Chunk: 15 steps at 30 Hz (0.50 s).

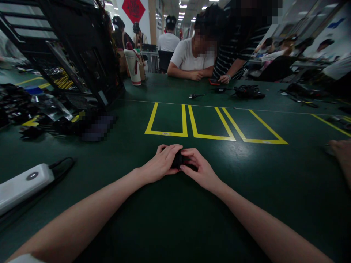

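Observation:
My left hand and my right hand meet in the middle of the dark green table, just in front of the yellow marked boxes. Both are curled around one small black object that rests on or just above the table. The fingers cover most of it, so I cannot make out what it is.
A white device with a black strap lies at the left. A black rack and piles of black parts fill the far left. Two people sit across the table, with black cables near them. Another person's hand shows at the right edge.

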Available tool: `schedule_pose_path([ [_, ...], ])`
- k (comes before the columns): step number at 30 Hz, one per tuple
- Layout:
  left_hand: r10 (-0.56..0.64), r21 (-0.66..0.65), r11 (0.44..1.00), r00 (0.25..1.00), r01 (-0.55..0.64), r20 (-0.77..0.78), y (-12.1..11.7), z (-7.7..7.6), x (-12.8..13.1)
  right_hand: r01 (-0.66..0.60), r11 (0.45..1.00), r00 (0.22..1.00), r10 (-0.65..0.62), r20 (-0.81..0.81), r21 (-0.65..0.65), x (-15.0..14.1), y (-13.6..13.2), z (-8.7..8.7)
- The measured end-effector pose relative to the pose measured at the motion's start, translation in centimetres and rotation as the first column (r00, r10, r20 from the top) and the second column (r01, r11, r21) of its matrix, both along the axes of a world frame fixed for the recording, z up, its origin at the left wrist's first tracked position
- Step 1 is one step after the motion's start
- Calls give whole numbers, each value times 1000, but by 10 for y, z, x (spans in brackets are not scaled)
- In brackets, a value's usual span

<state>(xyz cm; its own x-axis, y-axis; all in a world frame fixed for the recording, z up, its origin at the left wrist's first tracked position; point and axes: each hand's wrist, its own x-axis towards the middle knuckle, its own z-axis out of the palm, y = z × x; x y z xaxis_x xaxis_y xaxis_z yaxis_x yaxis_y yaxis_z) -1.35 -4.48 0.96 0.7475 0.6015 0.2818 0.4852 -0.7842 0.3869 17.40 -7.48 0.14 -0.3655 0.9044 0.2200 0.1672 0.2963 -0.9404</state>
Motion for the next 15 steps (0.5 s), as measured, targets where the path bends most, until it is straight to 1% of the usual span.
schedule_pose_path([
  [5,7,-2,1000,1000,-7,16,1,-2,0,36,998,999,-37,-28,-45,-1,1,-2],
  [10,15,8,1000,1000,-15,14,1,-3,1,50,995,999,-49,21,-82,-1,2,1],
  [12,14,0,1000,1000,-14,5,0,-1,1,56,995,998,-53,46,-80,-1,2,2],
  [15,9,-7,1000,1000,-8,5,0,0,0,35,998,998,-33,53,-42,-1,1,2],
])
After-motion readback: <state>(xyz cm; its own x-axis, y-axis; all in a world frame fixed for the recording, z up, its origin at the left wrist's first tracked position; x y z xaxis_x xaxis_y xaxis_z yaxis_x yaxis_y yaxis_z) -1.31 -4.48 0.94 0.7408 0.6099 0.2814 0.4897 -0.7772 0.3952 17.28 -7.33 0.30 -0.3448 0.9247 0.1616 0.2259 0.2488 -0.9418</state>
